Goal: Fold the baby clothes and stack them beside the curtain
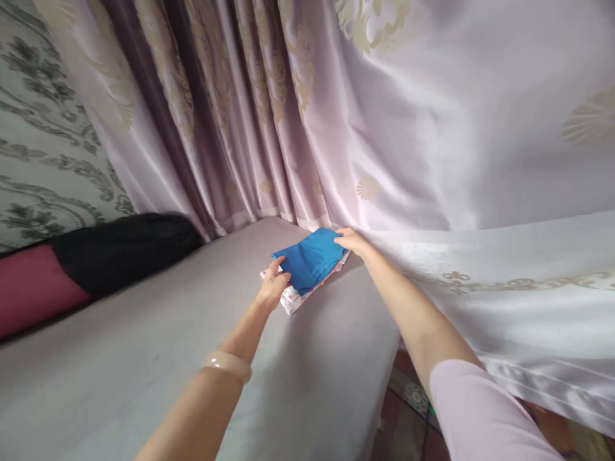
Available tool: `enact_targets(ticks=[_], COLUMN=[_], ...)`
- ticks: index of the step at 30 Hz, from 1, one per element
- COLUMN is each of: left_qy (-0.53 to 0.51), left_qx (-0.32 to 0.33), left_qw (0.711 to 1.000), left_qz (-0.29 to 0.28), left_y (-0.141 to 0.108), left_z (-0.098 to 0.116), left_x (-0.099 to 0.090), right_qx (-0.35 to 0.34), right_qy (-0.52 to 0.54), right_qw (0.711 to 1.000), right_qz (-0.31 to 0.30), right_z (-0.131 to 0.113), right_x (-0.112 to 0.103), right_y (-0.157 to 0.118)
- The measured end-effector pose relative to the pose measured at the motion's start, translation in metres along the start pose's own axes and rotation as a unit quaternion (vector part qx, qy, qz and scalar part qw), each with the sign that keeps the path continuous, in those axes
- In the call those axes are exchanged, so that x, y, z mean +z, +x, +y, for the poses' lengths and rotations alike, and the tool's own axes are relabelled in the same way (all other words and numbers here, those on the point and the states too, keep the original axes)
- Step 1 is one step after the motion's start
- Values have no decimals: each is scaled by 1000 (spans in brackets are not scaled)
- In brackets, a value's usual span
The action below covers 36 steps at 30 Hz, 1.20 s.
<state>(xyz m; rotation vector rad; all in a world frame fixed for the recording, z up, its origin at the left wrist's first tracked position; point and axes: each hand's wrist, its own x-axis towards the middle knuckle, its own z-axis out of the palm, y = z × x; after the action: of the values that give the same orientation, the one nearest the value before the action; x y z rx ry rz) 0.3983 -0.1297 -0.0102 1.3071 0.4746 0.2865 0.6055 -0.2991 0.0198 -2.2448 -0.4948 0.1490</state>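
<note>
A folded blue cloth (pixel 312 256) lies on top of a white cloth with a pink-red pattern (pixel 292 302), near the far corner of the grey bed surface (pixel 192 333). At the blue cloth's left edge is my left hand (pixel 275 283), its thumb and fingers closed on the cloth's edge. My right hand (pixel 352 240) pinches the right edge of the same blue cloth. The patterned cloth sticks out from under the blue one along the near side.
Pink curtains (pixel 408 128) with gold patterns hang behind and to the right of the bed. A black and dark-red long cushion or bag (pixel 129 253) lies along the left side, by the patterned wall (pixel 43 128). Floor (pixel 408 416) shows at the lower right.
</note>
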Motion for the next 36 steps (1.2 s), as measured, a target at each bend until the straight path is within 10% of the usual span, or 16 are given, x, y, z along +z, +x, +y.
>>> enact_targets(ticks=[17, 26, 36], left_qy=[148, 473, 627], left_qx=[79, 191, 242], left_qw=[986, 856, 735], left_qz=[8, 79, -89], left_y=[44, 29, 3], left_z=[-52, -41, -57], left_x=[4, 13, 6], right_qx=[-37, -22, -63], right_qy=[-213, -322, -333], right_qw=[976, 945, 940], right_qz=[19, 57, -46], right_z=[29, 17, 8], right_x=[22, 37, 77], right_y=[16, -3, 4])
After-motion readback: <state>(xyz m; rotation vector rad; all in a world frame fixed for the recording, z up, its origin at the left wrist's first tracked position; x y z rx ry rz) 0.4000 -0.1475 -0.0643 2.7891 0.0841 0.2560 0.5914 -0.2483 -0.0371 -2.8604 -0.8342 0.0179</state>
